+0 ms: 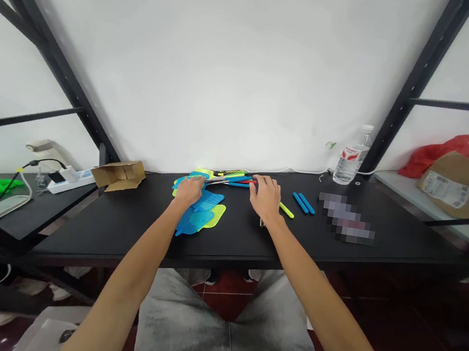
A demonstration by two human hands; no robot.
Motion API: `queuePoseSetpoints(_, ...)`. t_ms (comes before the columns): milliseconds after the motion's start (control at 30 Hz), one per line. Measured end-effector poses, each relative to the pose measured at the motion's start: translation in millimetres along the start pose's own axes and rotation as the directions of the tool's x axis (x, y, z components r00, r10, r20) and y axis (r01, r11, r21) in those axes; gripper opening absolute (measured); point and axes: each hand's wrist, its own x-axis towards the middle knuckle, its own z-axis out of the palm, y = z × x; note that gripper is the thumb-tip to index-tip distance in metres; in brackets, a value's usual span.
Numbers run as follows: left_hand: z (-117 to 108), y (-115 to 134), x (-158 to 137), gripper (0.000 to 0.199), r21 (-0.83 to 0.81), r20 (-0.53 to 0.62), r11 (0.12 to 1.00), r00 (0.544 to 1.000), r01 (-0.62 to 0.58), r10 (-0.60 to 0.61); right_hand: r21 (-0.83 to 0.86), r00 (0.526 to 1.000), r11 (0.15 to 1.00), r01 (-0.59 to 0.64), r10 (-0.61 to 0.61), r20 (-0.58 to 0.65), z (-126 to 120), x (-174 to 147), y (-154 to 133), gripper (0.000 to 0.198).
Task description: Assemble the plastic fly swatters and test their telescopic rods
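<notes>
Blue and yellow-green plastic fly swatters (194,221) with perforated, leaf-shaped heads lie overlapping on the black table. My left hand (190,190) is closed on a fly swatter at the back of the pile, near its head. My right hand (265,197) curls over the blue and red handles (239,181) of the swatters, fingers bent around them; the exact grip is partly hidden. From beneath it sticks out a yellow-green handle (286,210), and thin metal rod ends show below the palm. Two loose blue handles (303,203) lie side by side to its right.
An open cardboard box (118,175) stands at the table's left end, near a white power strip (72,180). A water bottle (350,158) stands at the back right, behind a blurred-out item (346,218). Black metal posts frame both sides. Another person's hand touches a carton (464,185) at far right.
</notes>
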Motion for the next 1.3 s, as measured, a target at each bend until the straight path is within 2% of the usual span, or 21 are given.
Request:
queuePoseSetpoints(167,-4,-9,-6,0.054,-0.052,0.035,0.998,0.999,-0.034,0.036,0.023,1.000,1.000,-0.015,0.015,-0.015,0,0,1,0.035)
queuePoseSetpoints(300,-20,-5,-35,0.063,-0.134,-0.006,0.991,1.000,0.027,-0.028,0.084,0.997,0.994,-0.073,0.075,-0.032,-7,4,9,0.034)
queuePoseSetpoints(367,-24,-1,-54,0.076,-0.194,0.083,0.979,0.996,0.060,-0.045,0.116,0.991,0.987,-0.115,0.122,-0.052,-15,7,17,0.033)
queuePoseSetpoints(467,-25,7,-78,0.093,-0.207,0.193,0.978,0.981,0.030,0.010,0.131,0.982,0.977,-0.169,0.178,-0.066,-28,10,29,0.031)
queuePoseSetpoints(533,-23,13,-85,0.087,-0.201,0.180,0.980,0.983,0.018,0.019,0.115,0.979,0.974,-0.193,0.199,-0.045,-36,8,38,0.030)
queuePoseSetpoints(700,-24,26,-84,0.058,-0.161,0.030,0.987,0.999,-0.026,0.031,-0.022,0.972,0.973,-0.230,0.231,0.030,-46,-5,54,0.027)
queuePoseSetpoints(900,-27,29,-84,0.048,-0.111,-0.025,0.994,1.000,-0.015,0.012,-0.233,0.938,0.925,-0.301,0.332,0.105,-48,-17,61,0.027)
queuePoseSetpoints(967,-31,33,-85,0.048,-0.126,-0.041,0.992,0.999,0.001,-0.006,-0.282,0.931,0.906,-0.315,0.353,0.093,-49,-18,61,0.032)
queuePoseSetpoints(1067,-39,54,-82,0.047,-0.160,-0.104,0.987,0.994,0.011,-0.028,-0.313,0.917,0.879,-0.360,0.395,0.051,-50,-19,61,0.036)
queuePoseSetpoints(1167,-47,98,-73,0.042,-0.246,-0.110,0.969,0.994,-0.006,-0.022,-0.334,0.892,0.854,-0.400,0.446,0.072,-51,-20,64,0.034)
queuePoseSetpoints(1300,-47,161,-55,0.039,-0.328,0.083,0.940,0.994,0.091,-0.067,-0.367,0.891,0.850,-0.378,0.441,0.104,-51,-21,67,0.031)
